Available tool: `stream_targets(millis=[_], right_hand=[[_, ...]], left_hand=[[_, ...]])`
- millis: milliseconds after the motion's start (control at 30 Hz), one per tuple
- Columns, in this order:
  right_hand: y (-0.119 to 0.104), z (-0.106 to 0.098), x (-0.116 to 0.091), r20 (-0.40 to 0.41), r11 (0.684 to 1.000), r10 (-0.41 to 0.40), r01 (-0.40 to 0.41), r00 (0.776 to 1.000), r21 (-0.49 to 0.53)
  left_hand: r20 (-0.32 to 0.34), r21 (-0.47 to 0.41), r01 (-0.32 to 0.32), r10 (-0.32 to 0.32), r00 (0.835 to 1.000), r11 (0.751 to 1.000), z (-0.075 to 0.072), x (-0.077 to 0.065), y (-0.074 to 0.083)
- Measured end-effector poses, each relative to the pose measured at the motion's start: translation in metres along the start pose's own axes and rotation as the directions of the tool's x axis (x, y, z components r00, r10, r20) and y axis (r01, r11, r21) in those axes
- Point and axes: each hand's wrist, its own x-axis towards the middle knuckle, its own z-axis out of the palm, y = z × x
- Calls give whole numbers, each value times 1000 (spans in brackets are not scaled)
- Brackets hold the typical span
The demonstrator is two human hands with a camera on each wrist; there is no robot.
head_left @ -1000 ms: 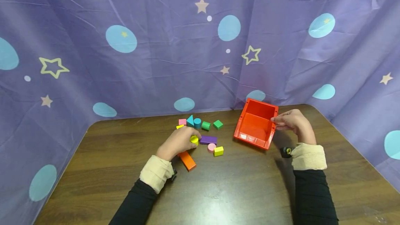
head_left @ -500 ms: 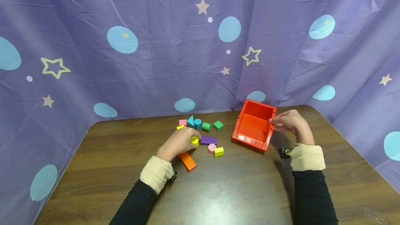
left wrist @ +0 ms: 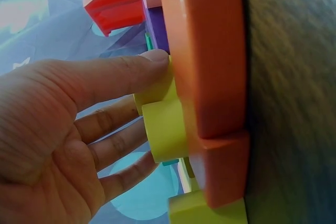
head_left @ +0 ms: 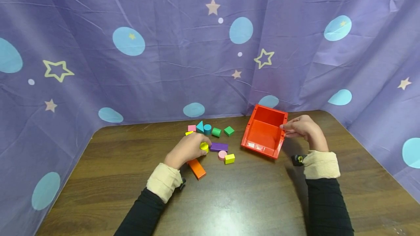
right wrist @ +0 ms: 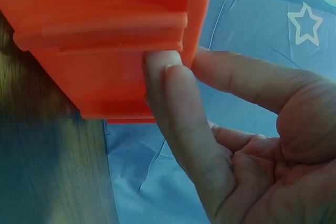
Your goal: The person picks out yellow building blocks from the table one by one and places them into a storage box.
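My left hand (head_left: 187,150) is among the toy blocks and pinches a yellow cylinder block (head_left: 204,147) between thumb and fingers. In the left wrist view the thumb lies on that cylinder, and another yellow block (left wrist: 165,132) stands beside it. Under the hand an orange oblong block (head_left: 197,169) sticks out towards the front. Over on the right, my right hand (head_left: 305,128) grips the right side wall of a red plastic bin (head_left: 265,136). The right wrist view has the thumb at the rim and fingertips under the ledge of the bin (right wrist: 105,82).
Right of the left hand lie a purple block (head_left: 218,147), a pink disc (head_left: 222,155) and a yellow block (head_left: 229,159). Behind are a pink block (head_left: 191,128), a blue triangle (head_left: 199,127), a blue cylinder (head_left: 207,129) and green blocks (head_left: 229,131). A purple curtain (head_left: 157,83) borders the table.
The red bin has slid a little to the left, towards the blocks, together with my right hand. My left hand has stayed in place on the yellow cylinder.
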Motion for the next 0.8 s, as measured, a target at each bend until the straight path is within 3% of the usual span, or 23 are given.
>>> stream_targets(millis=[367, 800], right_hand=[[1, 1, 0, 2, 1000, 13, -13, 1000, 14], [-2, 4, -1, 14, 1000, -2, 2, 1000, -6]], left_hand=[[-24, -28, 15, -15, 1000, 999, -15, -3, 15], [-136, 38, -65, 69, 988, 997, -42, -13, 35]])
